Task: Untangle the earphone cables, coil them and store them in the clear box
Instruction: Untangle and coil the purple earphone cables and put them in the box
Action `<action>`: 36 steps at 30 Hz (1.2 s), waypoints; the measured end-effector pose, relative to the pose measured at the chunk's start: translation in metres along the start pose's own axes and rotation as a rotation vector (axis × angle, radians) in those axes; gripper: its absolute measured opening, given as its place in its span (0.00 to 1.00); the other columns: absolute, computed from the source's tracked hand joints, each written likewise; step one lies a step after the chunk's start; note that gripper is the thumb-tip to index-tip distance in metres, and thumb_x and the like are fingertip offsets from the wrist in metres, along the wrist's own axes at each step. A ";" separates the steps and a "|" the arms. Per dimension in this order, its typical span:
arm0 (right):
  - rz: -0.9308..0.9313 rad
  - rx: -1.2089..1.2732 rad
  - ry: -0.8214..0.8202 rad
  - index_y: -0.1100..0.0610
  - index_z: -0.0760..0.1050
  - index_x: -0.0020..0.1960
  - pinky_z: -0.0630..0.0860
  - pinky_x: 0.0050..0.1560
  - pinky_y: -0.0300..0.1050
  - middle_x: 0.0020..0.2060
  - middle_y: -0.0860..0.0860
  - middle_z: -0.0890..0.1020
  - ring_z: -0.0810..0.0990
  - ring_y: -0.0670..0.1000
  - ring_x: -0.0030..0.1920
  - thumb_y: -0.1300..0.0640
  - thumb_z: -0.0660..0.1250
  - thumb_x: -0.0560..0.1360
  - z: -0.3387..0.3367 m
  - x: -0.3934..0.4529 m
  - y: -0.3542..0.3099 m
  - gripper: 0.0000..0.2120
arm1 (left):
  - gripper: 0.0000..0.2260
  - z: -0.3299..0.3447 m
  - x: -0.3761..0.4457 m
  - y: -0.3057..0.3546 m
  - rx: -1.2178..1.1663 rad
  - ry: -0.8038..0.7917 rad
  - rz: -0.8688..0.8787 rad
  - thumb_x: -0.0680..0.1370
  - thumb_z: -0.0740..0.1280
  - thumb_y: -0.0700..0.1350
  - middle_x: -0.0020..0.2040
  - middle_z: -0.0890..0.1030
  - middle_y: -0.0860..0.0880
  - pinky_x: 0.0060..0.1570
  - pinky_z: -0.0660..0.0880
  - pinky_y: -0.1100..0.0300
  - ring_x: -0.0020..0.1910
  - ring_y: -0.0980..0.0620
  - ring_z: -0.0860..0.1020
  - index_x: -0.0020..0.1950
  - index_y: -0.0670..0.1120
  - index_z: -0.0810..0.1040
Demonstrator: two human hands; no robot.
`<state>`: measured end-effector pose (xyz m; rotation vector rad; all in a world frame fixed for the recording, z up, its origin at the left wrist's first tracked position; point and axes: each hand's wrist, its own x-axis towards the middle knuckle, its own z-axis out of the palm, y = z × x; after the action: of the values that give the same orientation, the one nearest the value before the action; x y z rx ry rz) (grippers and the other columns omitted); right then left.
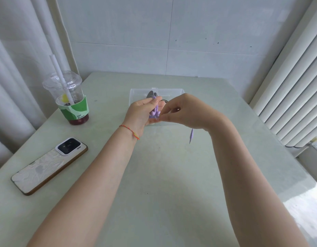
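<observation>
Holding a purple earphone cable (155, 111) up over the pale table (159, 175), both hands working it right in front of the clear box (173, 91). Left hand (139, 113) palm up with fingers curled, loops of the purple cable wrapped round them, so gripping the coil. Right hand (187, 111) coming in from the right, thumb and fingertips pinched together on the cable at the near edge of the coil, just touching the left hand. One loose purple tail (191, 135) hanging down below the right wrist, blurred, can't tell what sits on its end.

Clear box sitting on the table just beyond the hands, mostly hidden by them. Something dark and rounded inside at its far left (150, 94), plus a thin black cable (164, 100) peeking out between the two hands, hard to tell more than that.

Thin red string bracelet (130, 131) on the left wrist.

Over on the left: a plastic cup (70, 98) with dome lid, white straw, green sleeve and a bit of dark red drink at the bottom, far left of the table. Nearer, a phone (49, 165) lying face down in a white patterned case, camera bump pointing away, well apart from the hands.

White tiled wall behind, curtain on the left, pale ribbed panels on the right
</observation>
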<state>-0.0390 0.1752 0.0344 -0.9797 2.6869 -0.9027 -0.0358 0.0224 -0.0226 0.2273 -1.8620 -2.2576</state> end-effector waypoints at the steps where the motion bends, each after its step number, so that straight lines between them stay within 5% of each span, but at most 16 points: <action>1: -0.001 -0.005 -0.004 0.50 0.82 0.40 0.57 0.26 0.35 0.26 0.47 0.67 0.61 0.45 0.26 0.51 0.71 0.73 0.001 0.001 0.000 0.06 | 0.06 0.001 0.000 -0.001 0.000 0.020 -0.007 0.80 0.65 0.43 0.29 0.66 0.48 0.33 0.76 0.68 0.23 0.59 0.70 0.50 0.39 0.76; 6: 0.005 -0.002 0.046 0.52 0.83 0.41 0.61 0.27 0.37 0.27 0.47 0.70 0.63 0.46 0.27 0.51 0.70 0.74 0.002 0.004 0.003 0.06 | 0.08 0.000 0.003 -0.007 0.057 0.032 -0.035 0.79 0.67 0.44 0.28 0.69 0.50 0.40 0.80 0.60 0.26 0.56 0.72 0.45 0.40 0.78; 10: 0.047 -0.011 0.209 0.54 0.82 0.42 0.62 0.28 0.35 0.31 0.47 0.76 0.67 0.44 0.28 0.55 0.67 0.75 -0.003 0.007 0.011 0.06 | 0.08 -0.004 -0.003 -0.003 0.151 -0.126 -0.102 0.81 0.63 0.44 0.37 0.79 0.47 0.39 0.80 0.59 0.32 0.52 0.74 0.46 0.45 0.81; 14: 0.071 0.048 0.337 0.55 0.82 0.43 0.62 0.26 0.31 0.29 0.45 0.75 0.69 0.41 0.26 0.56 0.68 0.75 -0.006 0.010 0.020 0.05 | 0.11 -0.003 -0.008 0.003 0.193 -0.298 -0.129 0.82 0.60 0.45 0.36 0.78 0.47 0.36 0.79 0.59 0.33 0.52 0.74 0.51 0.42 0.80; 21: 0.095 0.195 0.469 0.55 0.80 0.44 0.63 0.29 0.36 0.28 0.47 0.71 0.65 0.43 0.26 0.55 0.69 0.75 -0.005 0.014 0.029 0.04 | 0.17 -0.003 -0.015 0.016 -0.109 -0.570 -0.254 0.82 0.55 0.47 0.41 0.79 0.47 0.32 0.77 0.60 0.39 0.50 0.79 0.57 0.40 0.80; 28: 0.147 0.114 0.159 0.47 0.75 0.33 0.66 0.31 0.40 0.30 0.49 0.76 0.69 0.47 0.28 0.54 0.64 0.78 0.008 0.014 0.029 0.15 | 0.13 -0.005 -0.013 0.022 -0.498 -0.489 -0.191 0.83 0.55 0.42 0.56 0.82 0.46 0.37 0.80 0.65 0.51 0.53 0.81 0.62 0.43 0.77; 33: 0.135 0.038 -0.015 0.52 0.83 0.48 0.66 0.31 0.38 0.30 0.47 0.74 0.69 0.47 0.29 0.52 0.63 0.79 0.009 0.011 0.022 0.10 | 0.13 -0.007 -0.005 0.017 -0.482 -0.326 -0.101 0.84 0.55 0.41 0.59 0.81 0.50 0.43 0.80 0.61 0.59 0.52 0.80 0.64 0.46 0.75; 36: 0.128 0.006 -0.053 0.53 0.83 0.49 0.66 0.29 0.35 0.31 0.48 0.74 0.69 0.47 0.30 0.52 0.64 0.79 0.010 0.009 0.016 0.10 | 0.12 -0.006 -0.004 0.013 -0.390 -0.270 -0.065 0.84 0.56 0.41 0.59 0.81 0.49 0.46 0.79 0.60 0.59 0.52 0.80 0.63 0.46 0.76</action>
<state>-0.0514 0.1741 0.0181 -0.8074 2.6655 -0.8476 -0.0300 0.0156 -0.0107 -0.0848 -1.4915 -2.7499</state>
